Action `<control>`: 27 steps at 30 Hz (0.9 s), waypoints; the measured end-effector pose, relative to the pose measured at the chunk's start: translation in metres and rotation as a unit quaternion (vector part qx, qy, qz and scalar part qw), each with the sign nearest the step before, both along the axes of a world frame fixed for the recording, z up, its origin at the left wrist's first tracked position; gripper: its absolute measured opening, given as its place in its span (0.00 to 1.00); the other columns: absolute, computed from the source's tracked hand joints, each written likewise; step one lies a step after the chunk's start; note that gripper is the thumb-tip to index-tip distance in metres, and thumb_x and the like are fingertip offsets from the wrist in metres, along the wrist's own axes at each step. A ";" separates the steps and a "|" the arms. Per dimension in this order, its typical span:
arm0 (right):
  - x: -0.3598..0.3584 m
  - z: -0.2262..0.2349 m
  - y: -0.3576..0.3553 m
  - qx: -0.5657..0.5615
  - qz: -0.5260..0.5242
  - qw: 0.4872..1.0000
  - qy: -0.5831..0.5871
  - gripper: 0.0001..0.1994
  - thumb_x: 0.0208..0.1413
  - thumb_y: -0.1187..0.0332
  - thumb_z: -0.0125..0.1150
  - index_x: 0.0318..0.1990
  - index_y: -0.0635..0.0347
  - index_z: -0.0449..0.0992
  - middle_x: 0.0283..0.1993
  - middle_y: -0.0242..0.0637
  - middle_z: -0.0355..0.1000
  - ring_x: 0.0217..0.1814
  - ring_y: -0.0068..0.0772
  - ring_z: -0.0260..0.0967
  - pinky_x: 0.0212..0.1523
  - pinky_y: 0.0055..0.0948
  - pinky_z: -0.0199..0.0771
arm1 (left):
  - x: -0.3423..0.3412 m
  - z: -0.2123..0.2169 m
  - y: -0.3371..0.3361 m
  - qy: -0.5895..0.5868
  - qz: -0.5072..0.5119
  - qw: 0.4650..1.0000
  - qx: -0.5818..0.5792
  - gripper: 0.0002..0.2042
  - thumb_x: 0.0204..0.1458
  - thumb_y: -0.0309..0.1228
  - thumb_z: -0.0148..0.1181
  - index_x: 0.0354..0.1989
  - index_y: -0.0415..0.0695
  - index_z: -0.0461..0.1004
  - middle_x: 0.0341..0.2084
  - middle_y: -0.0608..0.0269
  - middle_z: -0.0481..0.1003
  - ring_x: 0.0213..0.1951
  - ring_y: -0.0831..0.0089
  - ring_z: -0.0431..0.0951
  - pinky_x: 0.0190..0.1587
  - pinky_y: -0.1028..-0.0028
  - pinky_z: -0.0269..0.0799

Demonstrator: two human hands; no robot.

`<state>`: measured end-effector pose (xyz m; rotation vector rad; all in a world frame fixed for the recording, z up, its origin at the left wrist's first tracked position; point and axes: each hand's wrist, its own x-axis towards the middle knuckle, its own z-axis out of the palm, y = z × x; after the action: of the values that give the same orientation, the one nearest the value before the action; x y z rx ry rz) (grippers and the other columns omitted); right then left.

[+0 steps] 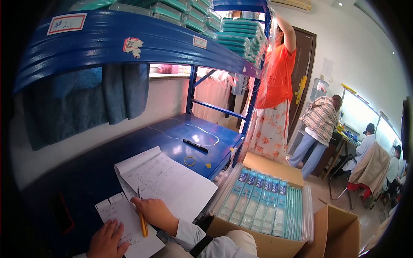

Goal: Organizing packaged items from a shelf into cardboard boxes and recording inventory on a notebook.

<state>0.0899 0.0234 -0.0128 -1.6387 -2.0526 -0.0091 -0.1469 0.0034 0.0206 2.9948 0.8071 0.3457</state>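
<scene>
A yellow pen (143, 227) is pinched in the fingers of my right hand (158, 214); its thin dark end points away from me over the large notepad (185, 189). That notepad has handwriting on its upper left part and a page folded at its top edge. My left hand (107, 241) lies with its fingers extended on a smaller written sheet (112, 210), which overlaps the notepad's lower left side. Both papers lie on the blue shelf surface (172, 133).
A cardboard box (258, 238) packed with clear and teal plastic cases (254, 202) stands at my right, beside another open box (344, 228). A black strip (195, 146) and yellow rubber band (189, 161) lie beyond the notepad. A blue shelf beam (163, 51) crosses overhead. People stand farther right.
</scene>
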 end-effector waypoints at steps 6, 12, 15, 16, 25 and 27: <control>0.000 -0.001 -0.002 0.009 -0.002 1.000 0.006 0.12 0.53 0.70 0.53 0.45 0.56 0.69 0.23 0.41 0.72 0.27 0.42 0.73 0.27 0.31 0.71 | 0.000 0.003 -0.002 -0.001 -0.010 1.000 0.014 0.24 0.55 0.34 0.50 0.58 0.35 0.58 0.55 0.41 0.62 0.57 0.48 0.61 0.58 0.61 0.58; -0.004 -0.008 -0.001 0.017 -0.010 1.000 -0.025 0.12 0.54 0.68 0.50 0.46 0.54 0.69 0.24 0.42 0.72 0.27 0.44 0.73 0.27 0.36 0.71 | -0.006 -0.014 0.005 -0.004 0.021 1.000 -0.022 0.28 0.50 0.47 0.53 0.53 0.37 0.66 0.52 0.40 0.65 0.56 0.46 0.63 0.57 0.56 0.60; 0.001 -0.006 0.000 0.043 -0.014 0.998 -0.034 0.13 0.54 0.67 0.50 0.47 0.55 0.68 0.24 0.42 0.72 0.26 0.45 0.72 0.26 0.39 0.69 | -0.002 -0.004 0.010 -0.011 0.004 1.000 0.018 0.25 0.51 0.42 0.53 0.51 0.35 0.67 0.51 0.43 0.66 0.55 0.50 0.65 0.55 0.61 0.63; 0.003 -0.004 0.000 0.059 -0.008 0.998 -0.002 0.13 0.53 0.67 0.51 0.46 0.55 0.69 0.24 0.42 0.72 0.26 0.45 0.71 0.26 0.39 0.69 | 0.000 0.005 0.007 -0.011 0.003 1.000 0.024 0.24 0.52 0.42 0.53 0.52 0.36 0.67 0.51 0.43 0.66 0.55 0.51 0.65 0.56 0.62 0.63; -0.003 0.006 -0.001 0.048 0.008 0.999 0.024 0.09 0.49 0.71 0.54 0.40 0.53 0.71 0.23 0.42 0.72 0.25 0.44 0.72 0.26 0.37 0.69 | -0.007 -0.016 0.009 -0.027 0.013 0.999 0.031 0.26 0.54 0.42 0.51 0.54 0.35 0.62 0.54 0.43 0.62 0.58 0.51 0.62 0.58 0.63 0.61; -0.004 0.007 -0.002 0.053 -0.006 0.998 0.013 0.09 0.49 0.72 0.54 0.40 0.52 0.71 0.22 0.41 0.72 0.25 0.44 0.71 0.26 0.36 0.69 | -0.008 -0.016 0.007 -0.049 0.017 0.998 0.026 0.23 0.53 0.39 0.52 0.51 0.34 0.62 0.53 0.42 0.63 0.57 0.51 0.63 0.56 0.63 0.64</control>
<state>0.0862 0.0213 -0.0055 -1.5782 -1.9881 -0.0989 -0.1545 0.0108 0.0045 2.9866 0.8550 0.5199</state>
